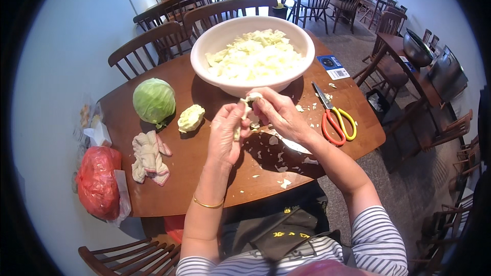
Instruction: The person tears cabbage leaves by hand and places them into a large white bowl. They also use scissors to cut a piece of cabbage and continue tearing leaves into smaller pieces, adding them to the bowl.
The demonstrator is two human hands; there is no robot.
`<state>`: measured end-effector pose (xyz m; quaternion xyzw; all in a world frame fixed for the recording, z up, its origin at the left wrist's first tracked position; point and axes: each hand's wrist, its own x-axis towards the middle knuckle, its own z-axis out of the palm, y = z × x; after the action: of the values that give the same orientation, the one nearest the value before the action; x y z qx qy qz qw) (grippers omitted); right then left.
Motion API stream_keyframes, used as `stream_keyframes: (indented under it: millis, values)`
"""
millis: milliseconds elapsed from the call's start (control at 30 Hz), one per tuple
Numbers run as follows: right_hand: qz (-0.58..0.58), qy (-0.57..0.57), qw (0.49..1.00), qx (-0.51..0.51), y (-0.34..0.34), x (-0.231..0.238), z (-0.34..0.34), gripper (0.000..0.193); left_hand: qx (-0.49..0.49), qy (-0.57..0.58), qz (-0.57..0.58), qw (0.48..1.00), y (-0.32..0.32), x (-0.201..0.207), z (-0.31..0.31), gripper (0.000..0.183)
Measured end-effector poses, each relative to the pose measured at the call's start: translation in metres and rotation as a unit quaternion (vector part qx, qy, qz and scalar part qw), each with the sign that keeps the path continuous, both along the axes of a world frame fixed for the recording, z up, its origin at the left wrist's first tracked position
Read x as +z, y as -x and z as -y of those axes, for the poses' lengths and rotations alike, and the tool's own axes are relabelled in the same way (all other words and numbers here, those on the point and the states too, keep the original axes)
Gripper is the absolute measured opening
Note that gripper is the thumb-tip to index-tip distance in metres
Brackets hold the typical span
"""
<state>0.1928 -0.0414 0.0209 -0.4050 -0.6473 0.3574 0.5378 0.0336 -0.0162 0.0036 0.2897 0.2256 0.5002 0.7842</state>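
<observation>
Between my two hands, just in front of the bowl, is a pale piece of cabbage leaf [246, 108]. My left hand [228, 129] pinches its lower part, and my right hand [279, 115] grips its upper end. Behind them stands a large white bowl [202, 73] heaped with torn cabbage pieces [255, 57]. A whole green cabbage [154, 100] sits at the left of the table, with a smaller peeled cabbage heart [191, 118] beside it. Scraps of leaf [285, 183] lie scattered under and right of my hands.
Scissors [333, 122] with red and yellow handles lie at the right of the wooden table [204, 194]. Crumpled cloth gloves [150, 158] and a red plastic bag [98, 181] are at the left. A blue and white card [332, 67] lies behind the scissors. Wooden chairs [146, 46] stand around.
</observation>
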Motion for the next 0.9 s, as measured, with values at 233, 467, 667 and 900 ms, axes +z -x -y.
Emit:
stream_keyframes:
  millis: [233, 467, 667, 900]
  values:
    - [0.125, -0.136, 0.982, -0.027, 0.003, -0.006, -0.003, 0.017, -0.038, -0.012, -0.030, 0.999, -0.001, -0.009, -0.002, 0.012]
    - [0.266, -0.294, 0.907, -0.143, -0.003, -0.013, -0.007, 0.026, -0.033, -0.048, -0.082, 0.995, 0.000, -0.001, 0.001, 0.021]
    - [0.185, -0.411, 0.853, -0.265, -0.017, 0.012, -0.013, 0.039, -0.110, 0.071, 0.024, 0.991, 0.002, -0.009, -0.004, 0.033]
    - [0.449, -0.310, 0.766, -0.339, -0.033, 0.032, -0.039, 0.032, -0.154, 0.090, 0.087, 0.980, 0.001, -0.012, -0.006, 0.031]
